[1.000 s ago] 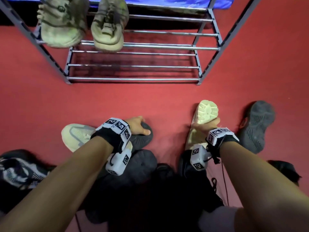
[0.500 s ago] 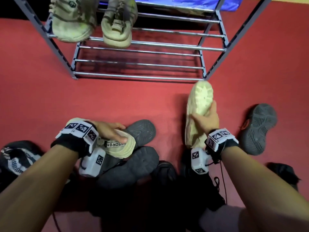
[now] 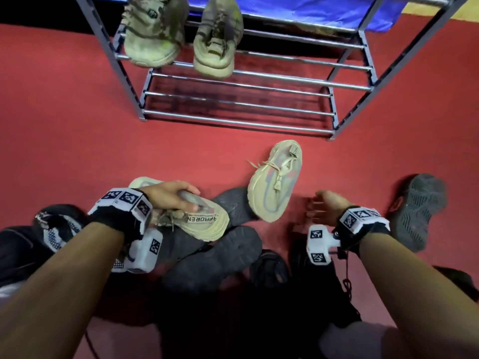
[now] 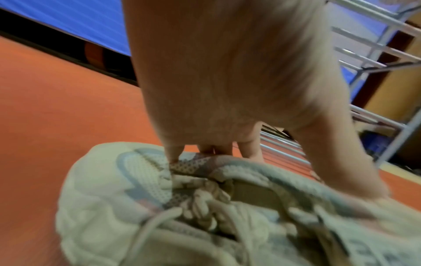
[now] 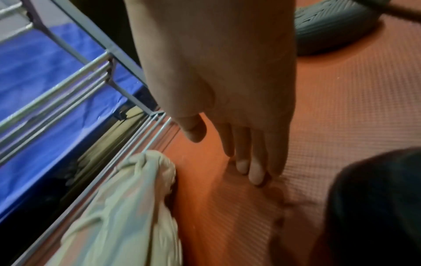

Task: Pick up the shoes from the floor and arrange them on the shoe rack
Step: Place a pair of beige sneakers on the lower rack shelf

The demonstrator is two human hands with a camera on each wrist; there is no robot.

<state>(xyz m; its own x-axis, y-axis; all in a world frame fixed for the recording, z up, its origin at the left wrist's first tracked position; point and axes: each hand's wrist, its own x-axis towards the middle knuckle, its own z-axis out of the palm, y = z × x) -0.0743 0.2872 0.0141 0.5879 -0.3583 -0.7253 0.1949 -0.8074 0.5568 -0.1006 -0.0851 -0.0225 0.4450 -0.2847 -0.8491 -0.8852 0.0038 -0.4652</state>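
Observation:
My left hand (image 3: 171, 200) grips a cream sneaker (image 3: 204, 224) by its upper, just over a pile of dark shoes. In the left wrist view the fingers (image 4: 205, 149) curl over the sneaker (image 4: 148, 207) beside its laces and the thumb lies along its collar. The matching cream sneaker (image 3: 274, 182) stands upright on the red floor, heel toward the rack. My right hand (image 3: 324, 206) hovers open and holds nothing, just right of that sneaker. The right wrist view shows that hand (image 5: 223, 153) with straight fingers above the floor, and the sneaker (image 5: 127, 216) at lower left.
The metal shoe rack (image 3: 233, 76) stands ahead with two olive sneakers (image 3: 153, 29) (image 3: 217, 37) at the left of a shelf. A grey shoe (image 3: 417, 211) lies sole up at right. Dark shoes (image 3: 212, 257) are piled near my knees.
My right hand turned its cream sneaker from sole-up to upright, set it on the floor and let go. My left hand took hold of the other cream sneaker and lifted it.

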